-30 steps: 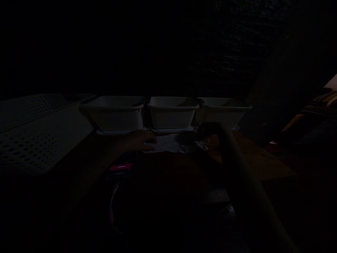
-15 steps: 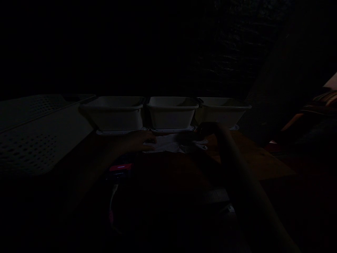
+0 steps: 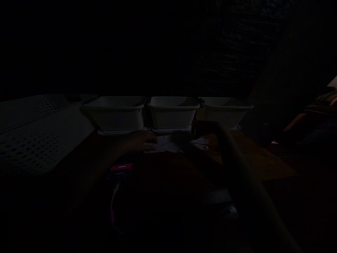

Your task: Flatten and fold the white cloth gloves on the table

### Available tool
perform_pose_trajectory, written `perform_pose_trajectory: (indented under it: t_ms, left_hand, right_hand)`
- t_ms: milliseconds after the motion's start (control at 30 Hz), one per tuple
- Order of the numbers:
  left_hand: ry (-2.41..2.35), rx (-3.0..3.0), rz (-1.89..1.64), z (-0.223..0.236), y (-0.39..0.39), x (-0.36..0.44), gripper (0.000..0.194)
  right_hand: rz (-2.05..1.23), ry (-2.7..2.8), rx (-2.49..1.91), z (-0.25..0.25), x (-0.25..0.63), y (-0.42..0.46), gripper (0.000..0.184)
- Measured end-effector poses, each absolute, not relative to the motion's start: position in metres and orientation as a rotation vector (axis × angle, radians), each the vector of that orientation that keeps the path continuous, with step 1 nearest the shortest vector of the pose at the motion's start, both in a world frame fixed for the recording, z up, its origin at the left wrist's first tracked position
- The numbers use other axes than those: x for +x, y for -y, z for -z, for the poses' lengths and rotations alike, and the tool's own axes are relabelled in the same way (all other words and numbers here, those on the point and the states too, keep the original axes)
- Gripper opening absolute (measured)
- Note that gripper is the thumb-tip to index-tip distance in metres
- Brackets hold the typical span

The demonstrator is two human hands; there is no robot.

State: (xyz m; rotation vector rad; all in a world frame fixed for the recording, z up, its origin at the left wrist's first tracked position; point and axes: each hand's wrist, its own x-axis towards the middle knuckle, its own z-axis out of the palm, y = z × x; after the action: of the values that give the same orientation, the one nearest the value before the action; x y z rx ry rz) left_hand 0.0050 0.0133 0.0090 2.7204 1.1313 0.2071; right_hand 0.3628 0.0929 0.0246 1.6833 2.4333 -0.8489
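Note:
The scene is very dark. My left hand point(image 3: 139, 142) lies flat on the left edge of a pale cloth or sheet point(image 3: 171, 144) spread on the wooden table point(image 3: 252, 158). At the cloth's right end, my right hand point(image 3: 204, 130) is curled over it; whether it grips the cloth is too dark to tell. Right behind the cloth stand three white rectangular tubs in a row: left point(image 3: 116, 114), middle point(image 3: 172, 113), right point(image 3: 223, 112).
A white perforated crate or tray point(image 3: 34, 137) lies at the left. A small device with a red lit strip point(image 3: 121, 167) and a pale cable point(image 3: 113, 200) sits near me. Another person's arm point(image 3: 302, 123) shows at the far right.
My right hand has shifted slightly left and up over the cloth's right end. My left hand stays pressed on the cloth.

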Motion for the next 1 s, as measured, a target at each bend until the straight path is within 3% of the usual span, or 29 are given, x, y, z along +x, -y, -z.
perform_pose_trajectory:
  t_ms: [67, 167, 433, 667, 1000]
  left_hand:
    - [-1.138, 2.719, -0.202, -0.010, -0.012, 0.006, 0.027]
    - [-1.139, 2.725, -0.189, -0.011, -0.012, 0.006, 0.027]
    - [-1.133, 2.709, -0.199, -0.009, -0.014, 0.004, 0.029]
    - [-1.115, 2.736, -0.204, -0.011, -0.012, 0.005, 0.026]
    - [-1.107, 2.713, -0.205, -0.009, -0.014, 0.003, 0.029]
  right_hand:
    - [0.962, -2.480, 1.591, -0.027, 0.351, -0.085, 0.029]
    - [1.053, -2.496, 1.491, -0.024, 0.337, -0.081, 0.034]
    - [0.956, -2.468, 1.470, -0.019, 0.331, -0.080, 0.033]
    - [1.294, -2.457, 1.479, -0.022, 0.318, -0.068, 0.026]
    - [1.145, -2.386, 1.515, -0.027, 0.305, -0.057, 0.036]
